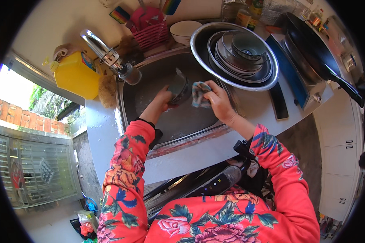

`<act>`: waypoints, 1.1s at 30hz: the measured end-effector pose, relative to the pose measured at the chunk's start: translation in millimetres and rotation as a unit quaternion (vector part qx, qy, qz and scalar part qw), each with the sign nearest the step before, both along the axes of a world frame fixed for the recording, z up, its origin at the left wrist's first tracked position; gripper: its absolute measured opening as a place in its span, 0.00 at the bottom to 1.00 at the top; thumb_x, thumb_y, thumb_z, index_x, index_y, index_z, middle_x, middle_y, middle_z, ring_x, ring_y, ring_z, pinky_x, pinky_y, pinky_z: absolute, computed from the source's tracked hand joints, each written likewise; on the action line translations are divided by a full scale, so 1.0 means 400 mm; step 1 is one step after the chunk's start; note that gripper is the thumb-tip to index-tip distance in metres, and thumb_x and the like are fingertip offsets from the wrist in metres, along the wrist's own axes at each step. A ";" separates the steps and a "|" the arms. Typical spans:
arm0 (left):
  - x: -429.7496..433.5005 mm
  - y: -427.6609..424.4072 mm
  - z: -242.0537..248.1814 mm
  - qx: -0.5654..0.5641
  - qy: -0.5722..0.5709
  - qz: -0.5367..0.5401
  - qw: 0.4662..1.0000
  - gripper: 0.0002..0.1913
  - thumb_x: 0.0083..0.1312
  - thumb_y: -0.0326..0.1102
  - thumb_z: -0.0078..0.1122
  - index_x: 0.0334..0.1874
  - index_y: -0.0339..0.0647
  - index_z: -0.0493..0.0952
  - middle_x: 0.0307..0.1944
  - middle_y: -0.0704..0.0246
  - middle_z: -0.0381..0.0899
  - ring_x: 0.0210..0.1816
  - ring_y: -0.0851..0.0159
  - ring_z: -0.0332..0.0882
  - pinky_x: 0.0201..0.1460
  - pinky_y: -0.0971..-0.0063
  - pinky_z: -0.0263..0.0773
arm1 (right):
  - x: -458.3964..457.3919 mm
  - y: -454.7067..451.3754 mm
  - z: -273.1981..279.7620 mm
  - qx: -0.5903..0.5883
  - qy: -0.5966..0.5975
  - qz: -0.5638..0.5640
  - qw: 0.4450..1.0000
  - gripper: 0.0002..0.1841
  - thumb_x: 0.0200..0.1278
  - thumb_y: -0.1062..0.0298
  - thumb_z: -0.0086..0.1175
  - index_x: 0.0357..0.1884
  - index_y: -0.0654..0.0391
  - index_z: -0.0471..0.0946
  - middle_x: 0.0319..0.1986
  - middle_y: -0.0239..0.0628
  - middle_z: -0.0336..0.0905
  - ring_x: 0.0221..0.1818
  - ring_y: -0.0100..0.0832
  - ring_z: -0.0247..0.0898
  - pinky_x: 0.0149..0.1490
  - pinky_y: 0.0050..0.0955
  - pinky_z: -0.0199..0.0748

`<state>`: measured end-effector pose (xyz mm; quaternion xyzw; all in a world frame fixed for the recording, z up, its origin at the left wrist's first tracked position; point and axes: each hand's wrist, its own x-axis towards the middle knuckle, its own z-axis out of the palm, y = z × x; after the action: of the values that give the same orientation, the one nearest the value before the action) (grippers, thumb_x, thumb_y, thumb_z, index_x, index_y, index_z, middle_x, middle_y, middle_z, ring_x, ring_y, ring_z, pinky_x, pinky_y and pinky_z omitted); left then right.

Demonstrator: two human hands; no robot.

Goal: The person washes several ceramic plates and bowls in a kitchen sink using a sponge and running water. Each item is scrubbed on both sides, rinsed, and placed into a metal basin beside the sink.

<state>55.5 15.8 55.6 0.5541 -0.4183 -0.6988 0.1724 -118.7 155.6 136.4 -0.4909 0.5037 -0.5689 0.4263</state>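
Observation:
My left hand (163, 98) grips a dark patterned bowl (182, 92), tilted on its side above the sink basin (170, 124). To its right, my right hand (217, 100) pinches a crumpled blue and brown cloth (199, 94), which is apart from the bowl. At the basin's upper right, a wide stainless steel basin (197, 65) rests partly over the sink edge. Inside it are stacked plates and bowls, with a small patterned bowl (248, 45) on top. The chrome faucet (106, 56) stands at the sink's upper left; no stream of water is visible from it.
A yellow jug (76, 74) stands left of the faucet. Behind the sink are a pink basket (150, 33) of utensils and a white bowl (185, 32). A black wok (313, 45) sits at the right, its handle jutting out. A bicycle saddle (216, 182) is below the counter edge.

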 end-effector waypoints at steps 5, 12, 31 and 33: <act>-0.062 0.076 0.089 0.032 0.212 0.007 0.977 0.15 0.66 0.39 0.49 0.55 0.54 0.69 0.48 0.70 0.76 0.47 0.65 0.77 0.41 0.63 0.77 | 0.082 -0.021 0.068 -0.253 0.402 -0.128 0.871 0.17 0.52 0.71 0.54 0.46 0.58 0.70 0.47 0.46 0.67 0.54 0.48 0.62 0.57 0.36 0.59; -0.006 0.138 0.137 0.135 0.291 0.057 0.945 0.13 0.68 0.47 0.46 0.45 0.49 0.74 0.33 0.70 0.81 0.27 0.67 0.79 0.22 0.77 0.71 | 0.123 -0.090 0.107 -0.274 0.223 -0.058 0.934 0.11 0.53 0.69 0.54 0.41 0.56 0.76 0.40 0.41 0.75 0.49 0.40 0.71 0.50 0.33 0.68; 0.030 0.225 0.080 0.015 0.295 0.185 0.937 0.15 0.66 0.44 0.46 0.43 0.41 0.74 0.38 0.64 0.79 0.36 0.61 0.78 0.29 0.67 0.73 | 0.174 -0.061 0.003 0.310 -0.374 0.094 0.869 0.18 0.64 0.47 0.41 0.34 0.49 0.77 0.29 0.30 0.78 0.26 0.26 0.72 0.23 0.28 0.65; 0.027 0.205 0.090 0.029 0.312 0.187 0.931 0.16 0.66 0.46 0.45 0.46 0.41 0.73 0.43 0.65 0.78 0.42 0.61 0.77 0.37 0.66 0.74 | 0.197 -0.048 0.006 0.338 -0.375 0.069 0.861 0.19 0.63 0.44 0.41 0.33 0.46 0.77 0.27 0.28 0.77 0.22 0.25 0.68 0.19 0.28 0.58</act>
<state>66.1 97.7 91.7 0.3814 -0.2121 -0.8032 0.4055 -39.7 136.4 138.8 -0.1001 0.4319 -0.4741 0.7607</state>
